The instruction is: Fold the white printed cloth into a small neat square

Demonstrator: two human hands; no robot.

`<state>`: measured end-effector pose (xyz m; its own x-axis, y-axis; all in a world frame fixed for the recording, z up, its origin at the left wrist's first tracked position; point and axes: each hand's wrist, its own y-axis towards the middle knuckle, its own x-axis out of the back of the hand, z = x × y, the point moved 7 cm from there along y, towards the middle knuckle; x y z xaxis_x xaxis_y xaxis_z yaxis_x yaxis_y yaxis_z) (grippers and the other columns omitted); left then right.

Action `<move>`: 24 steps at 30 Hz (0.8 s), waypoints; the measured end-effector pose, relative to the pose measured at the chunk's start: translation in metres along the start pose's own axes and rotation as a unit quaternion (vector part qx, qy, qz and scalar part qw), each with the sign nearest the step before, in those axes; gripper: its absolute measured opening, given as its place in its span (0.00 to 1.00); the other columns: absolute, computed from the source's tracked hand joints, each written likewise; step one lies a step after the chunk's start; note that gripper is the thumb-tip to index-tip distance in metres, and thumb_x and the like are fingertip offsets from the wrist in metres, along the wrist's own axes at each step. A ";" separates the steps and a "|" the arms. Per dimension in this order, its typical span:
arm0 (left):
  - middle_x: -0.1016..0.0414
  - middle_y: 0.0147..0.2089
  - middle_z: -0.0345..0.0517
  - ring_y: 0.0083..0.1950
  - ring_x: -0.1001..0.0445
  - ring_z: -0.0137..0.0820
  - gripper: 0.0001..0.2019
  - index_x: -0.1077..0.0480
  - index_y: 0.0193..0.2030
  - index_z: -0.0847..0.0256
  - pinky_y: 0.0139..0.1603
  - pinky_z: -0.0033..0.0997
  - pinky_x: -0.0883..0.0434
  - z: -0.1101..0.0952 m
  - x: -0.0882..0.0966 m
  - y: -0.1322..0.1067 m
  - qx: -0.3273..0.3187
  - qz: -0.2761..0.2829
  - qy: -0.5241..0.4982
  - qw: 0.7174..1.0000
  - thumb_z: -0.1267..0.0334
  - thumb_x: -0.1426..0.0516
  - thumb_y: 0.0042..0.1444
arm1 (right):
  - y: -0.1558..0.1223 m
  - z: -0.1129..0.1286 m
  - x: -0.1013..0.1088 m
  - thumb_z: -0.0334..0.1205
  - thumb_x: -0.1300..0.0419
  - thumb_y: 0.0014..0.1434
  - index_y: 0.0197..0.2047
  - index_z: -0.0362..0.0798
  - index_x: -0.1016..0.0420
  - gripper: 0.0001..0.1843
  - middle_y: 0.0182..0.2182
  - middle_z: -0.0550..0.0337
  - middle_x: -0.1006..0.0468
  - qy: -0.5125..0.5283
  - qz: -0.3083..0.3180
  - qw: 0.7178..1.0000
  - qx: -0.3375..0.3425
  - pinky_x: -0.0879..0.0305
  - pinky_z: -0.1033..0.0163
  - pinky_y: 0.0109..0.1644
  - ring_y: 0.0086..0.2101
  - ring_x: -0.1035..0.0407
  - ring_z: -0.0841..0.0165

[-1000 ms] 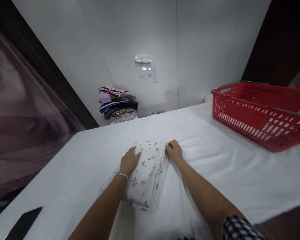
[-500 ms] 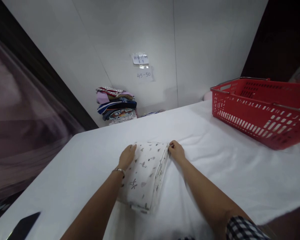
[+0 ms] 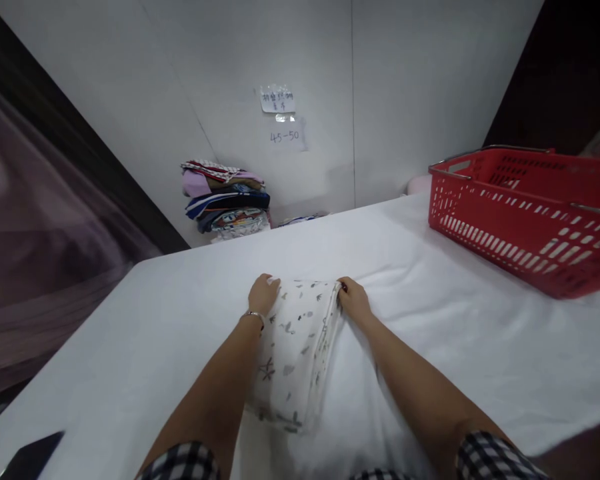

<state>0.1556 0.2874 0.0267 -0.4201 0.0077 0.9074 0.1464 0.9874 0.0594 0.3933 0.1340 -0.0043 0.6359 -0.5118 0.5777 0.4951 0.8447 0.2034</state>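
A folded white cloth with small grey prints (image 3: 295,347) lies on the white-covered table (image 3: 430,320) in front of me. My left hand (image 3: 263,294) grips the cloth's far left corner, fingers curled over the edge. My right hand (image 3: 353,300) pinches the far right corner. Both hands sit at the cloth's far end, with my forearms running along its two sides. A thin bracelet circles my left wrist.
A red plastic basket (image 3: 520,213) stands at the right on the table. A stack of folded coloured clothes (image 3: 225,207) rests against the white wall at the back. Paper labels (image 3: 280,117) stick to the wall. A dark flat object (image 3: 30,457) lies at the near left corner.
My left hand slid from the top of the cloth to its far left corner and closed on it. My right hand stayed at the far right corner.
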 end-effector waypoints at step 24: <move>0.52 0.69 0.48 0.69 0.55 0.39 0.27 0.45 0.64 0.58 0.67 0.47 0.57 -0.034 -0.023 -0.102 -0.202 0.082 0.110 0.970 0.49 0.56 0.61 | -0.016 -0.002 0.010 0.33 0.42 0.45 0.29 0.46 0.22 0.08 0.18 0.65 0.28 0.078 0.137 0.984 -0.087 0.43 0.69 0.26 0.20 0.36 0.73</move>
<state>0.1812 0.1813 0.0138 -0.1661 0.0823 0.9827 0.5535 0.8325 0.0238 0.3931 0.1153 -0.0030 0.8362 -0.2977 0.4606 0.3771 0.9219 -0.0887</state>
